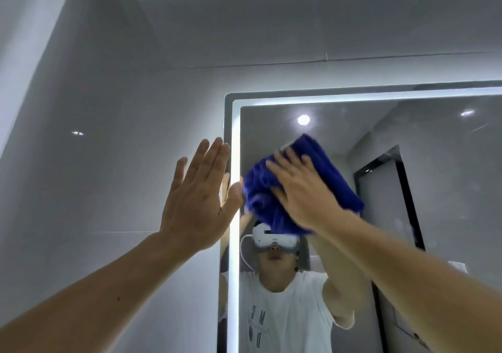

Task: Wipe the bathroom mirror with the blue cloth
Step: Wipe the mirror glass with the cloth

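The bathroom mirror (407,189) hangs on the wall ahead, with a lit white strip running round its edge. A bunched blue cloth (334,173) lies against the glass near the mirror's upper left corner. My right hand (301,189) presses the cloth onto the glass with spread, fairly straight fingers. My left hand (201,195) is flat and open, fingers straight and pointing up, against the grey wall at the mirror's left edge. Part of the cloth is hidden under my right hand.
Glossy grey wall tiles (95,162) surround the mirror on the left and above. The mirror reflects a person in a white shirt wearing a headset, a dark door frame and ceiling lights.
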